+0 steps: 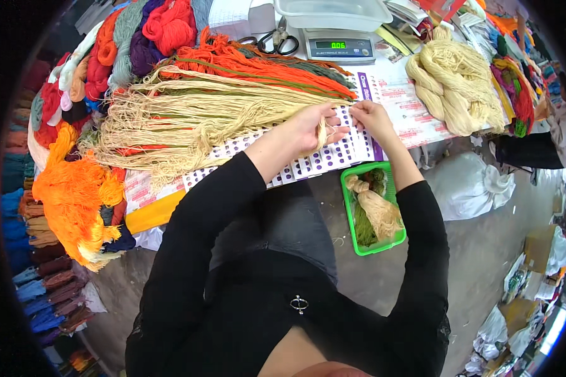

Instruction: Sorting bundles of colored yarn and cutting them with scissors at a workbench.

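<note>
Long cream yarn strands (163, 122) lie spread over the table, running from the far left toward my hands. My left hand (313, 129) is turned partly palm up, its fingers curled around a small loop of cream yarn. Just to its right, my right hand (371, 119) has thumb and forefinger pinched together at the tips of the strands; what lies between them is too small to tell. Under both hands are white cards with rows of dark holes (308, 164), and a purple-striped card edge (366, 88) shows behind the right hand.
Behind lie orange yarn (239, 66), black-handled scissors (278, 41) and a digital scale (339, 47) bearing a clear plastic tub (333, 14). A thick cream skein (456, 78) rests at right. Below the table edge stands a green basket (351, 229) with yarn bundles.
</note>
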`<state>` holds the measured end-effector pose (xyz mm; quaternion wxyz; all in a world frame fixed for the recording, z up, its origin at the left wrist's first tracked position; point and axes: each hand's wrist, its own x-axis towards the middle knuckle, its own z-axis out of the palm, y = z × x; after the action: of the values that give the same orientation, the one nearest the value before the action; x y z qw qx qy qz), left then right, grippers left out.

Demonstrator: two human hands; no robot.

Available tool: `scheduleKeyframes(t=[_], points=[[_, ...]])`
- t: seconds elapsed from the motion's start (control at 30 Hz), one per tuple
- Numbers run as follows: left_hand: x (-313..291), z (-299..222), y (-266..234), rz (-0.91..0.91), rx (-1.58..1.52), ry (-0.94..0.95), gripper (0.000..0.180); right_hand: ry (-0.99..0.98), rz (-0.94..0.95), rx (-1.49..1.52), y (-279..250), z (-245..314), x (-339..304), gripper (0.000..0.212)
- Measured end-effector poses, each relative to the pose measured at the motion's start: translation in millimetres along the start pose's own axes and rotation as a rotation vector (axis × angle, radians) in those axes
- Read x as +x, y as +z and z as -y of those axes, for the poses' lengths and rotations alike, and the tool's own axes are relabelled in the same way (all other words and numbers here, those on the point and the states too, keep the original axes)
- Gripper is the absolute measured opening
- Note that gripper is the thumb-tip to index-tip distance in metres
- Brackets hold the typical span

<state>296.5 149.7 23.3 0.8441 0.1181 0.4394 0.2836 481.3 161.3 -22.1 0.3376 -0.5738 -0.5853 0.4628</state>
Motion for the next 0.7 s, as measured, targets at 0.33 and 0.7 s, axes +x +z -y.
scheduleKeyframes(t=[0.33,0.7], points=[[23.9,-5.4,12.4,-0.117,0.513,0.197,0.008,0.116,0.045,0.048,-0.7,15.7,5.2,0.015],[-17.4,-70.2,-13.0,0.180,0.213,0.339,0.015,0.032,0.139,-0.033,-1.7,6.1,5.4,0.017]])
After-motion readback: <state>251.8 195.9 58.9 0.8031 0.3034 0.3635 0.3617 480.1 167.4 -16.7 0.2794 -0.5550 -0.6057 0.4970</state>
